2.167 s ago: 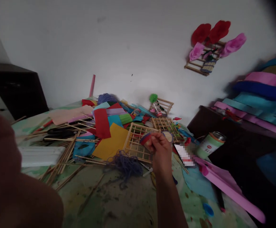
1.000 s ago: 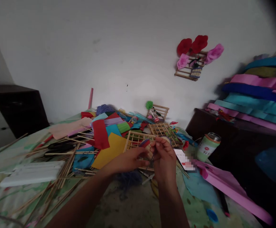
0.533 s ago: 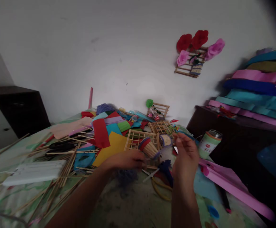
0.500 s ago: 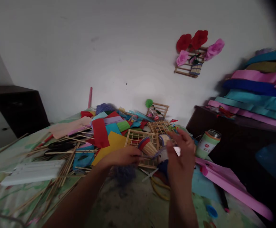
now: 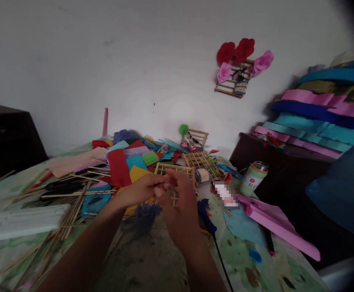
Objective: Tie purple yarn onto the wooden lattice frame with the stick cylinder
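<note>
My left hand (image 5: 148,187) is closed in a pinch above the middle of the table, apparently on a thin strand of purple yarn, though its fingertips partly hide it. Right beside those fingertips is my right hand (image 5: 179,198), its thumb and curved fingers apart. A loose bundle of purple yarn (image 5: 143,219) lies just under my left hand. Behind both hands is a square lattice frame of bamboo sticks (image 5: 172,166), partly covered. A small stick cup with blue bands (image 5: 203,176) lies to its right, and a blue-handled tool (image 5: 206,217) lies beside my right wrist.
Coloured paper sheets (image 5: 117,166) and loose sticks (image 5: 78,207) cover the left side. A white foam block (image 5: 27,221) lies near them. To the right are a green jar (image 5: 254,178), a pink roll (image 5: 283,231) and a blue cap (image 5: 255,256).
My right hand has moved left, up to my left hand's fingertips. The stick cup with red and blue bands is now hidden behind my hands. The view has turned slightly right.
</note>
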`<action>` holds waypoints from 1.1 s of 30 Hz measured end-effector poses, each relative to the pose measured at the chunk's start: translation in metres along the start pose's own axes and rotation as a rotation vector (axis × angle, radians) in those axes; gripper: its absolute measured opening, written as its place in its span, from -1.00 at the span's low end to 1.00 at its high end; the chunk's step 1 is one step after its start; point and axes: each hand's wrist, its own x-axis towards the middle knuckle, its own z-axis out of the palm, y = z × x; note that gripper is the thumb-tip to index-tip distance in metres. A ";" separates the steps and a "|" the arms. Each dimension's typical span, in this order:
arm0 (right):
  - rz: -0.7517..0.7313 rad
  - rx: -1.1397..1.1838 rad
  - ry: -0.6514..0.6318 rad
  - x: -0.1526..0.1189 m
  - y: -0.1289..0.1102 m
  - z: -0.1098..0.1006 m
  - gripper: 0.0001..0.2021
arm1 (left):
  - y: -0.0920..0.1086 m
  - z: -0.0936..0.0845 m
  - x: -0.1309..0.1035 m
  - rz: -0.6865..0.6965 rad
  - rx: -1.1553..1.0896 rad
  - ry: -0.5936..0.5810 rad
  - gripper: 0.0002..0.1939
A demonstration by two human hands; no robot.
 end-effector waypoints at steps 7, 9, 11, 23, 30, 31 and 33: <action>0.213 0.107 -0.304 0.018 0.016 0.011 -0.80 | 0.006 -0.005 -0.001 -0.025 -0.059 0.120 -0.73; 0.201 0.083 -0.314 0.020 0.020 0.010 -0.87 | 0.005 -0.007 -0.002 -0.051 -0.008 0.142 -0.70; 0.180 0.003 -0.285 0.023 0.024 0.007 -0.84 | 0.003 -0.010 -0.003 -0.065 0.032 0.155 -0.69; 0.457 0.976 0.305 0.031 0.035 -0.032 -0.87 | -0.016 -0.019 -0.002 -0.039 0.301 -0.149 -0.72; 0.383 0.924 0.531 0.037 0.059 -0.049 -0.88 | -0.037 -0.019 0.004 -0.095 0.285 -0.205 -0.73; 0.384 0.867 0.480 0.037 0.064 -0.048 -0.87 | -0.038 -0.019 0.005 -0.092 0.265 -0.186 -0.73; 0.393 0.674 0.325 0.038 0.072 -0.042 -0.81 | -0.039 -0.018 0.005 -0.079 0.215 -0.134 -0.72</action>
